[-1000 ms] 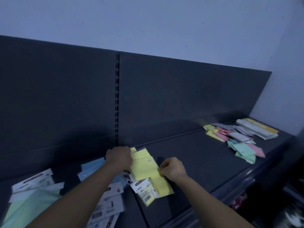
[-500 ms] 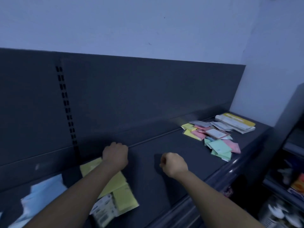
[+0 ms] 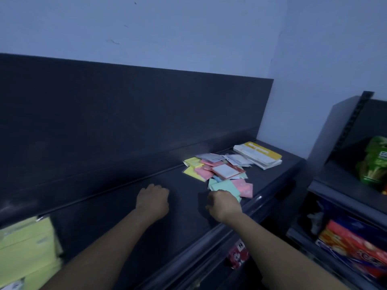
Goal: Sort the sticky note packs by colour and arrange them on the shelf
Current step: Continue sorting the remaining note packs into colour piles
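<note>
A mixed pile of sticky note packs lies at the shelf's (image 3: 117,222) right end: yellow packs (image 3: 193,162), pink packs (image 3: 204,173), a white-faced pack (image 3: 225,171) and green packs (image 3: 225,186). Sorted yellow packs (image 3: 25,248) lie at the lower left. My left hand (image 3: 152,200) hovers over the bare shelf, fingers curled and holding nothing. My right hand (image 3: 224,204) is curled at the pile's near edge and covers the edge of a green pack. Its fingertips are hidden.
A stack of larger yellow-and-white packs (image 3: 259,155) lies behind the pile against the wall. A second shelf unit on the right holds a green package (image 3: 374,162) and red-and-blue packages (image 3: 356,248). A red item (image 3: 238,254) sits on the level below.
My view has swung right. Both hands left the yellow packs and moved right along the shelf, and my right hand has reached the mixed pile.
</note>
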Available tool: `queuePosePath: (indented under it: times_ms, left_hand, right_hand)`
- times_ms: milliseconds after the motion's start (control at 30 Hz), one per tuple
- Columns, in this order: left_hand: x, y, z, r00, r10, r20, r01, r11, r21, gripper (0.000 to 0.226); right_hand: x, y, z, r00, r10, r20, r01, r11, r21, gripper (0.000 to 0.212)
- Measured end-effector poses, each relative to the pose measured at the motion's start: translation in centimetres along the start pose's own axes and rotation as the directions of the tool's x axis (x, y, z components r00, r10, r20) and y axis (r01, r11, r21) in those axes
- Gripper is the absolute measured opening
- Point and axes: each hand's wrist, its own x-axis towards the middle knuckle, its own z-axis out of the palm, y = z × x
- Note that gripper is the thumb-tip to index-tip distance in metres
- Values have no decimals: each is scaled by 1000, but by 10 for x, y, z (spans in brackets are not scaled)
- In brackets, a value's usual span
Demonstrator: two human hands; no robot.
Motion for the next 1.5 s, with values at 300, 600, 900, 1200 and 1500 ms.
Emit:
queuePosePath:
  times_ms: [300, 600, 900, 1200, 1500]
  left_hand:
    - [76, 76, 8, 995, 83, 63, -78, 994, -75, 41]
    - [174, 97, 27, 997, 58, 46, -49, 982, -183, 60]
    - [235, 79, 43, 931, -19, 365, 147, 934, -326, 141]
    - [249, 80, 26, 930, 65, 363, -25, 993, -114, 104]
    - [233, 78, 12, 927, 230, 295, -244, 970, 12, 85]
  right_hand:
    - [40, 82, -5, 989, 149, -6, -148, 987, 64, 45]
    - [114, 114, -8, 980, 172, -99, -154, 975, 162, 65]
    - [167, 115, 2, 999, 31, -22, -30, 997, 78, 55]
    - [198, 111, 12, 998, 5, -64, -3, 999, 41, 55]
    - [208, 116, 7, 998, -38, -53, 37, 999, -14, 56]
